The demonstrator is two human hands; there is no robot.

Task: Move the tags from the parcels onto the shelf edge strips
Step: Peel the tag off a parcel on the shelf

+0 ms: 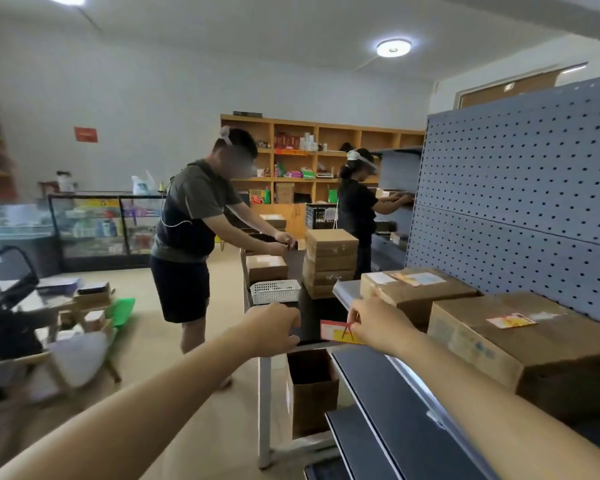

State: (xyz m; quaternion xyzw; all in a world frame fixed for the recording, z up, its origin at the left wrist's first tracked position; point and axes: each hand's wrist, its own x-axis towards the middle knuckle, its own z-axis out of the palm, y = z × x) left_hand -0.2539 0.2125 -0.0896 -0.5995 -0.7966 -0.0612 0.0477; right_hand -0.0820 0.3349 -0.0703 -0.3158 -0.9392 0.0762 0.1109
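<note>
**One tag in hand, two still on the parcels**

The left hand reaches forward with its fingers curled in a loose fist; nothing shows in it, though the blur and the angle make it impossible to tell whether it grips anything small. Just beyond its knuckles sits a white basket on the dark table, and below it an open carton stands on the floor.

Just right of that hand, a red and yellow tag hangs in the air, pinched at its right end by the right hand between thumb and forefinger. It touches no parcel and no strip, so it appears to be mid-transfer.

Below and to the right of the right wrist runs the shelf edge strip, a pale band along the front of the dark shelf. No tag is visible in the stretch that shows.

Beyond the right hand, the far parcel carries a coloured tag on top; the near parcel, further right, bears another tag. At least two tags therefore remain to be lifted, and the held one is not yet seated. The work looks early to midway.
</note>
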